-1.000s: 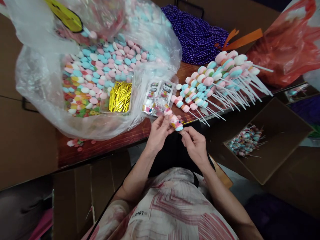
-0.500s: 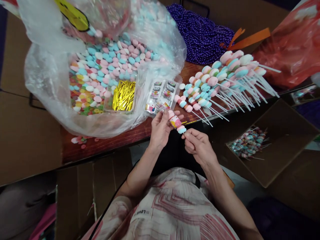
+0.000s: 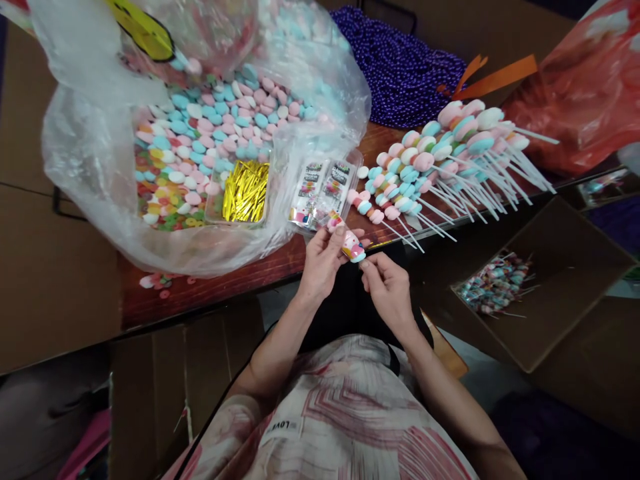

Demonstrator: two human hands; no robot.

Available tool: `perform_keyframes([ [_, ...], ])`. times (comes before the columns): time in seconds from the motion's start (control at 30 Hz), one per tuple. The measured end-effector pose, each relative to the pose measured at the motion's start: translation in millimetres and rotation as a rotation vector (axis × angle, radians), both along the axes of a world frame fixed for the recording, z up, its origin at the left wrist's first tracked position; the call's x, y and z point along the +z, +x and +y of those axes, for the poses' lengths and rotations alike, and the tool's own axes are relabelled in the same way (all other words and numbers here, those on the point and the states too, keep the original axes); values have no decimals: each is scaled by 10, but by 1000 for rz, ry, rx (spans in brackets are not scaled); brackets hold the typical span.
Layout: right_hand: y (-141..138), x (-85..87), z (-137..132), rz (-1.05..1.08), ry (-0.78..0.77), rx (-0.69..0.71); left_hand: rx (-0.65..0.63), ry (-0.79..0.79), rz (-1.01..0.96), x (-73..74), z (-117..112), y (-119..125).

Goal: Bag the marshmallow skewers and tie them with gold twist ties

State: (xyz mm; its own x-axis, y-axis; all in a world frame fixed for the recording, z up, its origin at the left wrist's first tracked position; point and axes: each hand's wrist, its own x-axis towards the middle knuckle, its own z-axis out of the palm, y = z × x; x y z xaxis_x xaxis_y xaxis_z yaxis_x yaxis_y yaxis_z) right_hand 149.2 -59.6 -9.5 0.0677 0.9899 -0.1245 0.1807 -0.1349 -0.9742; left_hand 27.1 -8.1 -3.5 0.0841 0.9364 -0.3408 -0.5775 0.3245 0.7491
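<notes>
While the left hand pinches the marshmallow skewer just above the table edge, the right hand closes its fingertips on its lower end, seemingly seating a clear wrapper, which likely needs a steady, straight pull.

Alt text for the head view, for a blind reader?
The left hand and right hand pinch one pastel candy skewer at the table edge. Behind it lie a clear bag of loose candies, a tray of gold ties and a pile of skewers; a cardboard box holding more sits at right.
</notes>
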Motion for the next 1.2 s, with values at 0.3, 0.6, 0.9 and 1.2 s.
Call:
perform_keyframes([
  [0.3, -86, 10, -28, -424, 438, -52, 128, 68, 33, 9, -4, 127],
  [0.6, -120, -50, 0, -340, 408, -101, 47, 8, -3, 31, -29, 110],
  [0.9, -176, 5, -109, -181, 250, -81, 140, -21, -159, 18, 2, 136],
  [1.2, -172, 9, -78, -164, 211, -87, 72, -9, -61, 2, -63, 172],
])
